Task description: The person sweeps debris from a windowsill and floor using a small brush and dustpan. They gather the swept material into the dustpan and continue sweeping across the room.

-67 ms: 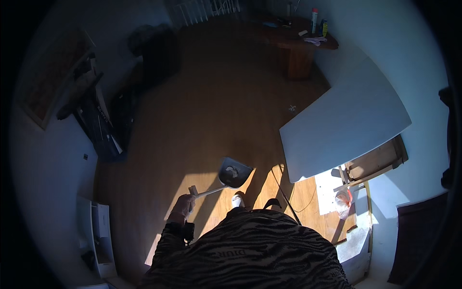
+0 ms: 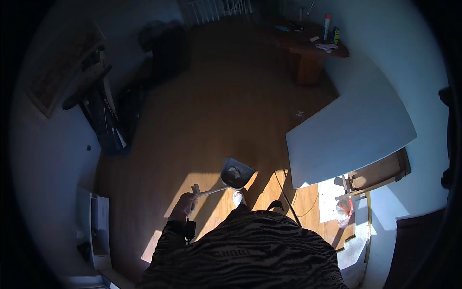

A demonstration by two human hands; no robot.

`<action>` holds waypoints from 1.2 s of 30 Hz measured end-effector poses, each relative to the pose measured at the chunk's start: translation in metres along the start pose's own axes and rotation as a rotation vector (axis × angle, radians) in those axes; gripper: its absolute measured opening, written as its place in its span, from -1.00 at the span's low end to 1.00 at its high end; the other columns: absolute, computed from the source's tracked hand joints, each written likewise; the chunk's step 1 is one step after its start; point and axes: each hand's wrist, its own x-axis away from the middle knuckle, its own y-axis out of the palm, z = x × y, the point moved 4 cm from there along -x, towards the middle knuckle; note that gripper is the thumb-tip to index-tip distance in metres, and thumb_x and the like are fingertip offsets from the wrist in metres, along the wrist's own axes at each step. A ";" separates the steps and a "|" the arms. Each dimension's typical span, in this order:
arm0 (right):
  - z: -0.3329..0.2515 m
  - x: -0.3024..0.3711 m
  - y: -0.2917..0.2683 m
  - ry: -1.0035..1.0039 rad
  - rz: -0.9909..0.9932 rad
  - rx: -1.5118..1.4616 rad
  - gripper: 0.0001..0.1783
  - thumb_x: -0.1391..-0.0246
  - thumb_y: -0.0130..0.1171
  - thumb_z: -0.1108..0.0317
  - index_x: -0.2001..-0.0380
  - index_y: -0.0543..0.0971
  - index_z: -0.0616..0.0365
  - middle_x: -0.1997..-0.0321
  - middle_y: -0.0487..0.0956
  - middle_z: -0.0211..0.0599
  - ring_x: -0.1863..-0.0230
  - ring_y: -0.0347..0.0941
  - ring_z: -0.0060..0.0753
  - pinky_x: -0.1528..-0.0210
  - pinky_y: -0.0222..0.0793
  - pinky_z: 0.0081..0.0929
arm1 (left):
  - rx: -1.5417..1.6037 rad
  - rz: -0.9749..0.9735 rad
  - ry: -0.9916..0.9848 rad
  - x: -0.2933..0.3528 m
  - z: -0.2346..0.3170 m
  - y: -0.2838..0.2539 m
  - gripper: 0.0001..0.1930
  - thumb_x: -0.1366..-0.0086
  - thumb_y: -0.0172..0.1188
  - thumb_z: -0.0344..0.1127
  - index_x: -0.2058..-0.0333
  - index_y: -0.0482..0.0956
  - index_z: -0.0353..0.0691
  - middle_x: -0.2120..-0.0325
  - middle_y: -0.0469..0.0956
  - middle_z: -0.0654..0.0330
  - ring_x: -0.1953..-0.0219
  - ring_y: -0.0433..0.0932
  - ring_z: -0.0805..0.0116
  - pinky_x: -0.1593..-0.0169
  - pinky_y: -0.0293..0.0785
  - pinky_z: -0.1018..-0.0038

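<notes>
My left hand (image 2: 185, 204) is closed around the long pale handle of a dark grey dustpan (image 2: 244, 176). A small heap of pale debris (image 2: 234, 172) lies in the pan, which is just above or on the wood floor; I cannot tell which. One light shoe (image 2: 238, 198) shows right below the pan. A thin dark rod (image 2: 287, 200) slants up from beside my body at the right; what holds it is hidden. My right hand does not show.
A big pale panel (image 2: 351, 135) leans at the right, beside a wooden frame (image 2: 378, 173) and a clear plastic bag (image 2: 343, 212). A wooden table (image 2: 305, 53) with spray cans stands far right. Dark folded equipment (image 2: 103, 115) and a white shelf unit (image 2: 100, 226) line the left.
The view has shifted slightly, so the room's things sit a little to the right and lower. My left hand keeps its hold on the dustpan handle.
</notes>
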 end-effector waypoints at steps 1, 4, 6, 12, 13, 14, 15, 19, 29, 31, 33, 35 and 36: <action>-0.036 -0.007 -0.002 -0.032 -0.008 0.049 -0.71 -0.31 0.01 0.23 0.45 0.53 0.14 0.49 0.52 -0.15 0.26 0.50 -0.20 0.24 0.37 -0.33 | 0.024 0.013 -0.004 -0.006 -0.003 0.003 -0.82 -0.22 0.16 -0.28 0.54 0.41 -0.10 0.73 0.30 0.41 0.77 0.22 0.56 0.68 0.08 0.55; -0.129 -0.025 0.001 -0.115 -0.037 0.180 -0.71 -0.31 0.01 0.22 0.45 0.54 0.14 0.48 0.52 -0.15 0.26 0.50 -0.20 0.23 0.37 -0.32 | 0.131 -0.035 0.012 -0.032 -0.005 0.018 -0.85 -0.24 0.15 -0.29 0.50 0.42 -0.13 0.71 0.31 0.40 0.77 0.19 0.55 0.67 0.07 0.54; -0.183 -0.036 0.010 -0.157 -0.062 0.268 -0.70 -0.31 0.01 0.22 0.44 0.54 0.15 0.48 0.53 -0.14 0.25 0.51 -0.19 0.23 0.38 -0.32 | 0.049 0.005 0.032 -0.053 0.000 0.017 -0.84 -0.25 0.15 -0.31 0.50 0.47 -0.18 0.72 0.33 0.34 0.75 0.22 0.50 0.65 0.11 0.50; -0.302 -0.068 0.065 -0.170 -0.109 0.445 -0.70 -0.30 0.01 0.21 0.44 0.54 0.16 0.47 0.54 -0.13 0.25 0.51 -0.18 0.22 0.38 -0.31 | 0.016 0.026 -0.064 -0.135 0.046 -0.025 -0.80 -0.30 0.15 -0.33 0.50 0.53 -0.26 0.69 0.39 0.27 0.69 0.30 0.44 0.58 0.12 0.42; -0.316 -0.073 0.074 -0.166 -0.111 0.462 -0.70 -0.30 0.01 0.21 0.44 0.54 0.16 0.46 0.54 -0.13 0.24 0.51 -0.17 0.22 0.38 -0.31 | 0.046 -0.001 -0.058 -0.151 0.060 -0.031 -0.79 -0.31 0.14 -0.35 0.52 0.51 -0.26 0.69 0.35 0.27 0.69 0.25 0.43 0.58 0.10 0.40; -0.329 -0.078 0.080 -0.160 -0.116 0.475 -0.69 -0.30 0.01 0.21 0.43 0.54 0.16 0.46 0.54 -0.13 0.24 0.51 -0.17 0.22 0.38 -0.31 | 0.058 0.022 -0.011 -0.161 0.070 -0.035 -0.79 -0.31 0.13 -0.35 0.52 0.50 -0.26 0.69 0.34 0.27 0.69 0.24 0.42 0.58 0.09 0.39; -0.340 -0.082 0.085 -0.157 -0.118 0.489 -0.69 -0.30 0.01 0.20 0.43 0.54 0.17 0.46 0.54 -0.13 0.24 0.51 -0.17 0.22 0.38 -0.31 | 0.038 0.051 -0.006 -0.170 0.079 -0.037 -0.79 -0.32 0.13 -0.36 0.53 0.49 -0.25 0.70 0.33 0.27 0.69 0.24 0.42 0.58 0.09 0.38; -0.360 -0.084 0.090 -0.154 -0.126 0.514 -0.69 -0.30 0.01 0.20 0.43 0.55 0.17 0.45 0.54 -0.12 0.23 0.52 -0.16 0.21 0.38 -0.30 | 0.086 0.066 -0.083 -0.165 0.094 -0.031 -0.78 -0.32 0.11 -0.37 0.53 0.45 -0.25 0.69 0.27 0.28 0.70 0.20 0.40 0.59 0.06 0.37; -0.442 -0.157 0.070 -0.157 -0.152 0.556 -0.67 -0.30 0.01 0.18 0.41 0.55 0.20 0.44 0.56 -0.10 0.22 0.53 -0.13 0.20 0.39 -0.28 | 0.006 0.197 -0.017 -0.247 0.147 -0.019 -0.82 -0.31 0.13 -0.36 0.36 0.59 -0.38 0.73 0.34 0.26 0.76 0.28 0.39 0.67 0.09 0.37; -0.470 -0.178 0.067 -0.155 -0.158 0.570 -0.67 -0.30 0.01 0.18 0.41 0.55 0.20 0.43 0.56 -0.09 0.22 0.53 -0.13 0.19 0.39 -0.28 | -0.108 0.143 0.055 -0.266 0.164 -0.017 -0.82 -0.34 0.08 -0.39 0.29 0.61 -0.38 0.77 0.29 0.30 0.79 0.25 0.41 0.69 0.10 0.38; -0.489 -0.190 0.062 -0.152 -0.157 0.584 -0.67 -0.29 0.01 0.18 0.41 0.55 0.21 0.43 0.56 -0.09 0.21 0.53 -0.13 0.19 0.39 -0.28 | -0.454 0.203 0.232 -0.269 0.184 -0.023 -0.81 -0.35 0.07 -0.38 0.31 0.61 -0.37 0.76 0.30 0.30 0.78 0.26 0.42 0.69 0.12 0.39; -0.506 -0.199 0.051 -0.158 -0.161 0.585 -0.67 -0.29 0.01 0.17 0.41 0.56 0.21 0.42 0.57 -0.08 0.21 0.53 -0.12 0.19 0.39 -0.28 | -0.324 0.259 0.127 -0.268 0.190 -0.019 -0.81 -0.37 0.03 -0.38 0.31 0.60 -0.33 0.73 0.32 0.29 0.76 0.28 0.42 0.69 0.16 0.40; -0.516 -0.204 0.040 -0.163 -0.162 0.585 -0.66 -0.29 0.01 0.17 0.41 0.56 0.21 0.42 0.57 -0.08 0.21 0.53 -0.12 0.19 0.39 -0.27 | -0.312 0.208 0.178 -0.271 0.197 -0.007 -0.81 -0.38 0.03 -0.37 0.31 0.59 -0.32 0.72 0.33 0.29 0.76 0.28 0.42 0.68 0.17 0.40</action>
